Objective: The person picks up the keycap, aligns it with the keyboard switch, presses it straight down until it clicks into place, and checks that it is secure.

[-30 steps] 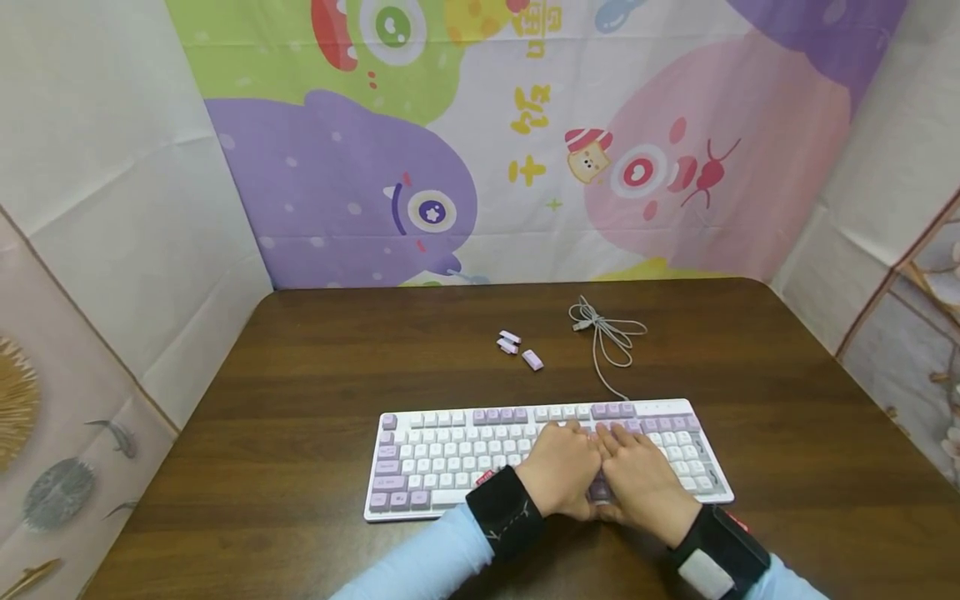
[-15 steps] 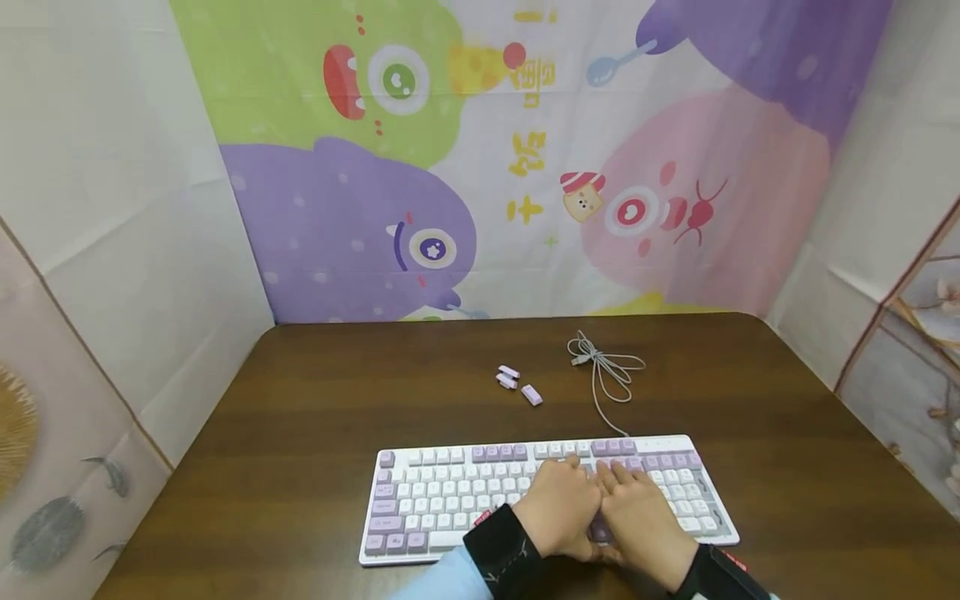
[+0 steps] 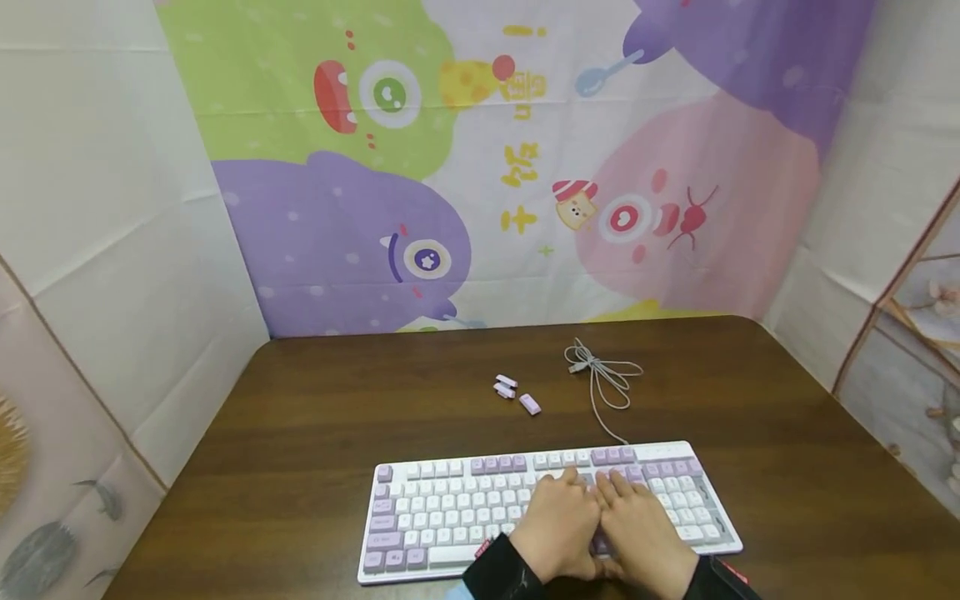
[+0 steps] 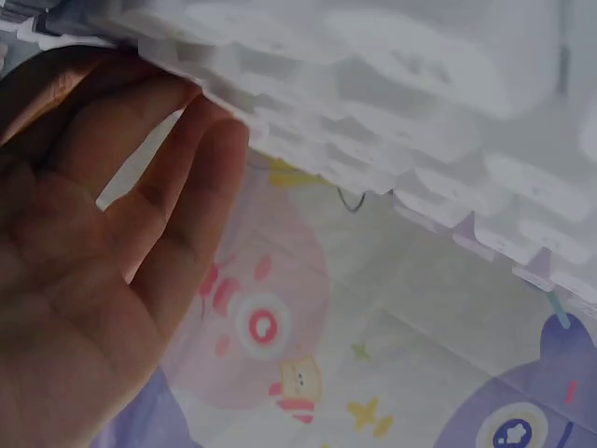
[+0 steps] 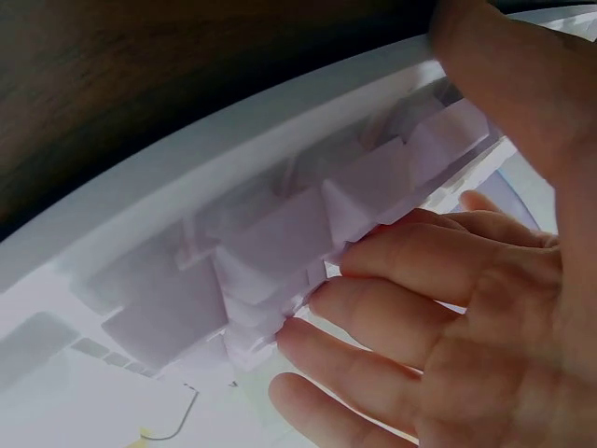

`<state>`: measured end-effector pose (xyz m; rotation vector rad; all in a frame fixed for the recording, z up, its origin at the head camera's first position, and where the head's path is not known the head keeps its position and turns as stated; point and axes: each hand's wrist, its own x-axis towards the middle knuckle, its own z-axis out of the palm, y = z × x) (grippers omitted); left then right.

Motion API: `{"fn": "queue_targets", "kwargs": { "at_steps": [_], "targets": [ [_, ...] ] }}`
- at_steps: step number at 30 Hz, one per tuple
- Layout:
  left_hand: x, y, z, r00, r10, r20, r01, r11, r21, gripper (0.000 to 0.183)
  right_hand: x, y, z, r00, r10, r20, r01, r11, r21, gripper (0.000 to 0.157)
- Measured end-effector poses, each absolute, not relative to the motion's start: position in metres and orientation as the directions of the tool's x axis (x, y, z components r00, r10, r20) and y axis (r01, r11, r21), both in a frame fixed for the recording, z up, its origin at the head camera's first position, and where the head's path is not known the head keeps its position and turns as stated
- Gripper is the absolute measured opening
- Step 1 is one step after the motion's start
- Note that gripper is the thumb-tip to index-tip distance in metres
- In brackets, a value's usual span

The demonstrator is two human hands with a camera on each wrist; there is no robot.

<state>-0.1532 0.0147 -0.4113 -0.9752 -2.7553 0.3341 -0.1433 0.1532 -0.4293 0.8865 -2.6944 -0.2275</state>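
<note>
A white and lilac computer keyboard (image 3: 450,510) lies on the brown table near its front. My left hand (image 3: 561,527) and right hand (image 3: 643,533) rest side by side on its right half, thumbs close together at the front edge. In the left wrist view, the fingers of the left hand (image 4: 103,233) bend gently, tips against the white keys (image 4: 401,112). In the right wrist view, the fingers of the right hand (image 5: 420,317) are loosely bent beside lilac keys (image 5: 280,243). The hands hide the keys beneath them.
Behind the keyboard lie several loose pale lilac keycaps (image 3: 529,404). A bundled grey USB cable (image 3: 611,379) runs to the keyboard's back edge. A cartoon-print cloth (image 3: 517,275) hangs beyond the table (image 3: 300,433), with pale cloth walls at both sides.
The head view has tilted up, so the table and keyboard appear lower in the picture. Both hands stay at about the same spot on the keyboard.
</note>
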Motion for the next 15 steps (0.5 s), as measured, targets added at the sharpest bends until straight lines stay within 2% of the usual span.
{"fn": "queue_targets", "kwargs": {
  "at_steps": [3,8,12,15],
  "targets": [
    [-0.1504,0.0155,-0.4098,-0.792,0.603,0.102,0.562,0.783,-0.265,0.066,-0.1439,0.1522,-0.4288,-0.75,-0.615,0.243,-0.561,0.787,0.259,0.079],
    [-0.1487,0.0177,-0.4053,-0.802,0.589,0.101,0.542,0.788,-0.292,0.069,-0.1436,0.1525,-0.427,-0.732,-0.627,0.265,-0.568,0.777,0.269,0.078],
    [-0.1498,0.0199,-0.4045,-0.8,0.593,0.089,0.551,0.785,-0.282,0.068,-0.1427,0.1551,-0.426,-0.739,-0.622,0.259,-0.576,0.783,0.236,0.076],
    [-0.1515,0.0198,-0.4049,-0.795,0.603,0.072,0.567,0.78,-0.265,0.061,-0.1416,0.1615,-0.4244,-0.757,-0.615,0.221,-0.594,0.788,0.161,0.078]
  ]
}}
